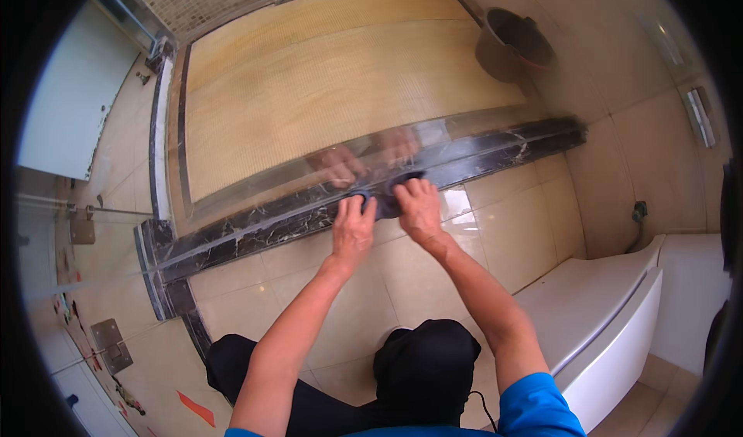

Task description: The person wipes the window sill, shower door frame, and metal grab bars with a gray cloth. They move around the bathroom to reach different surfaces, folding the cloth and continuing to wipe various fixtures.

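Observation:
My left hand (354,228) and my right hand (420,211) are side by side, both closed on a dark cloth (387,206). The cloth looks bunched between them and lies against the black marble curb (224,242), at the foot of a clear glass panel (282,175). Both hands are mirrored in the glass just beyond the curb. My fingers hide part of the cloth, and its full shape cannot be made out.
Behind the glass, a dark bucket (501,46) stands on the ribbed beige floor (325,73). A white curved cabinet (596,302) is near my right arm. At left are a glass door with a metal hinge (112,346) and a red-orange strip (196,408).

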Demonstrator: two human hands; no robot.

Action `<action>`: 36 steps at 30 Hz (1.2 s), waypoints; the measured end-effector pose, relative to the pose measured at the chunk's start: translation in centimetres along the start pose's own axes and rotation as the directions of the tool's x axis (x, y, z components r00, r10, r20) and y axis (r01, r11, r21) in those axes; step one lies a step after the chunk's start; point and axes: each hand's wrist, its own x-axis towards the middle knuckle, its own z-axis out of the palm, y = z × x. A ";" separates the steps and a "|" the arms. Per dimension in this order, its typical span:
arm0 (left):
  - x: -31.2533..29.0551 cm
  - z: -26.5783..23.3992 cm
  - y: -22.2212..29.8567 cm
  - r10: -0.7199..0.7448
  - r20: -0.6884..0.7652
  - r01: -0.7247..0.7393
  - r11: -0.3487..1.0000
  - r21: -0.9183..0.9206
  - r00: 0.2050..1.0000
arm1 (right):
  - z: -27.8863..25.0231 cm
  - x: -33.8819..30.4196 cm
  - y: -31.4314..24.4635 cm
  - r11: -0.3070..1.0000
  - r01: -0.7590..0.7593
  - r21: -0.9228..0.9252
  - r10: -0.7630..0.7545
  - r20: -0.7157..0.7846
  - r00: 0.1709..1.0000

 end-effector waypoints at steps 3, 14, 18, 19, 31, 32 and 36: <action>2.0 1.8 2.3 -0.049 -0.015 0.048 0.998 -0.052 0.999 | -1.2 -0.9 2.3 0.985 -0.168 0.037 0.172 -0.146 0.974; -2.7 -3.5 -2.9 0.063 -0.092 -0.060 0.998 0.034 0.994 | 5.6 -3.2 -8.1 0.583 -0.481 0.655 0.681 -0.071 0.729; -5.6 -7.3 -6.6 0.059 -0.058 -0.051 0.990 0.134 0.997 | 11.1 -3.3 -13.7 -0.209 -0.494 0.844 0.723 0.474 0.503; -6.6 -8.4 -7.6 0.038 -0.050 -0.030 0.988 0.149 0.998 | 10.9 -2.7 -15.8 -0.380 -0.469 0.797 0.614 0.597 0.516; -10.4 -12.0 -11.2 -0.031 -0.015 0.033 0.973 0.230 0.999 | 12.9 -1.7 -19.8 -0.626 -0.551 0.551 0.330 0.828 0.453; -9.9 -11.1 -10.4 -0.032 -0.016 0.034 0.977 0.209 0.999 | 12.0 -2.1 -18.5 -0.604 -0.514 0.609 0.384 0.787 0.483; -5.6 -5.9 -5.9 0.042 -0.037 -0.039 0.996 0.080 0.998 | 8.6 -2.2 -11.8 -0.431 -0.370 0.823 0.703 0.563 0.435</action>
